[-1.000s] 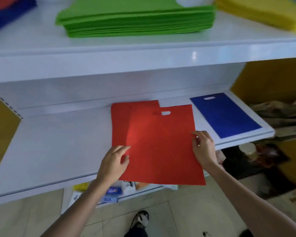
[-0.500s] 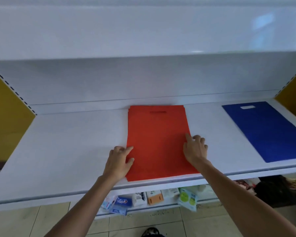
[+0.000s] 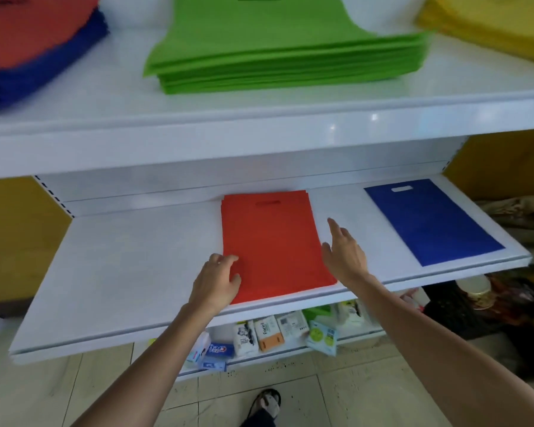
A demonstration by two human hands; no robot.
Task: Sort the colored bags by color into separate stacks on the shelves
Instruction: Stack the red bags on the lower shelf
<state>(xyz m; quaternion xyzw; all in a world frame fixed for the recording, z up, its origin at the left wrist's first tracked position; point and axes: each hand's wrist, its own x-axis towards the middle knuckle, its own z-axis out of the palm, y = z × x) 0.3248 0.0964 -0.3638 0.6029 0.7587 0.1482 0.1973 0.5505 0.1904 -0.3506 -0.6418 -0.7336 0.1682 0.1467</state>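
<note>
A small stack of red bags [image 3: 272, 241] lies flat in the middle of the lower white shelf [image 3: 121, 272]. My left hand [image 3: 218, 280] rests on its front left edge with fingers loosely bent. My right hand [image 3: 344, 252] hovers at the stack's right edge, fingers straight, holding nothing. A single blue bag [image 3: 429, 220] lies to the right on the same shelf. On the upper shelf [image 3: 259, 118] sit a green stack [image 3: 284, 47], a mixed red and blue pile [image 3: 28, 47] at the left and a yellow stack [image 3: 494, 23] at the right.
Below the lower shelf, a bottom shelf holds several small packets [image 3: 269, 334]. Yellow side panels [image 3: 16, 241] flank the shelving. Cloth and clutter [image 3: 512, 223] lie at the right. A sandalled foot [image 3: 267, 402] stands on the tiled floor.
The top red bag was slid back and squared onto the stack. My right hand has since lifted off the red stack and moved to its right edge. The camera tilted up.
</note>
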